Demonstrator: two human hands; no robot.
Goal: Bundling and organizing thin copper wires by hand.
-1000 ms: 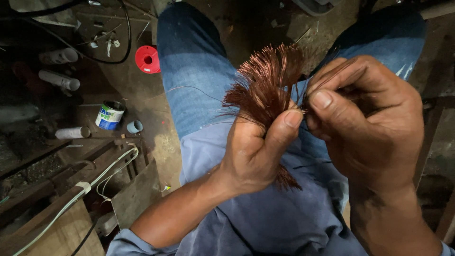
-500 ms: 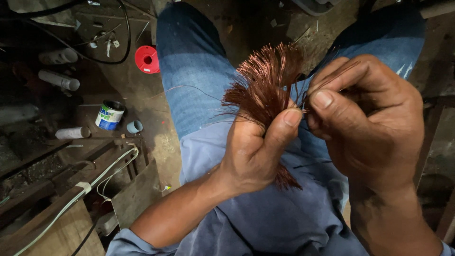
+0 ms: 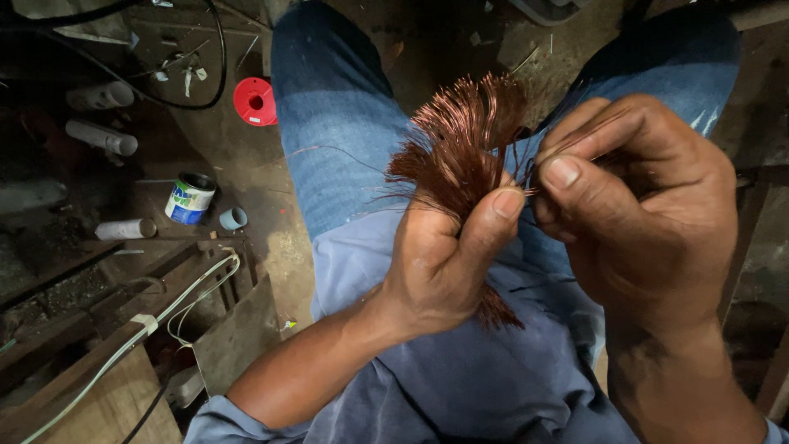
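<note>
The left hand (image 3: 440, 259) is wrapped tight around a thick bundle of copper wire (image 3: 464, 140), gripping it near the middle so the strands fan out like a brush above the fist and a shorter tuft pokes out below the heel of the palm. Right next to it, the right hand (image 3: 633, 214) has thumb and forefinger pinched together on what looks like a strand or two pulled sideways from the bundle, with the thumb tips of both hands almost touching. As for progress, it looks like early-to-mid going: nearly all the wire is in one messy clump in the left fist, the ends splayed and uneven, and only a few loose strands trail off over the jeans (image 3: 345, 140) below the hands. No sorted or finished pile shows anywhere, so most of the separating seems left to do. Well off past the left hand, on the dirty floor, sit a red spool (image 3: 256, 101), a small tin (image 3: 190, 198), a little blue cap (image 3: 233, 218) and some white tubes (image 3: 103, 137), none being touched. A white cable (image 3: 177, 300) runs over wood planks near the left elbow.
</note>
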